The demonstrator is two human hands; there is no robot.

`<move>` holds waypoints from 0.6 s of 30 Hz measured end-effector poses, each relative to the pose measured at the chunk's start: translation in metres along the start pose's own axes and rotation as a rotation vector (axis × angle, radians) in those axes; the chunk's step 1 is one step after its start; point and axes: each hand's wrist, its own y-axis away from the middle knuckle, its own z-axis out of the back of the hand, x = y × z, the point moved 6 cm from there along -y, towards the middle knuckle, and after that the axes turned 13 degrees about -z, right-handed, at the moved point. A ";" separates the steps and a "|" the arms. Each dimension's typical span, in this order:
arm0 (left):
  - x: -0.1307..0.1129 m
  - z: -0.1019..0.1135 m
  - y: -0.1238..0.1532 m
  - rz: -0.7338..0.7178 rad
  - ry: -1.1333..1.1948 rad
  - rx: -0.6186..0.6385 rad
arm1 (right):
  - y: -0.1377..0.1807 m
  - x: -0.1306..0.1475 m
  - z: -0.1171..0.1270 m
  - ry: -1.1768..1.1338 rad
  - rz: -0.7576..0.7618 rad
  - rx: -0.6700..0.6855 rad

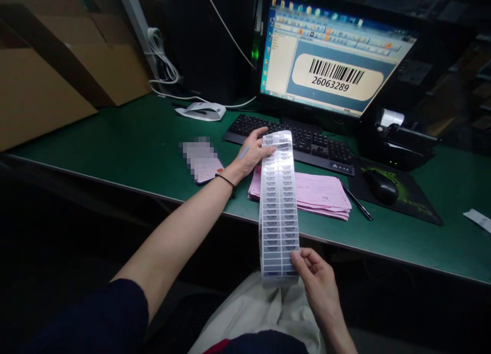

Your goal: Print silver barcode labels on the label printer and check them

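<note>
A long white strip of small barcode labels (279, 205) hangs stretched between my two hands over the desk's front edge. My left hand (251, 152) pinches the strip's top end, thumb on its face, just in front of the black keyboard (291, 141). My right hand (316, 277) grips the bottom right corner of the strip, low above my lap. Behind the strip lies a stack of pink paper forms (318, 193) on the green desk (126, 139).
A monitor (330, 62) shows a barcode and number. A label printer (399, 139), black mouse (381, 186) on a mat, pen (356, 203), phone (202, 160) and white scanner stand (201, 111) sit on the desk. Cardboard boxes (57, 62) stand at left.
</note>
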 end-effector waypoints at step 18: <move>-0.001 0.009 -0.004 -0.068 -0.099 -0.049 | 0.030 -0.004 -0.013 -0.008 -0.070 0.124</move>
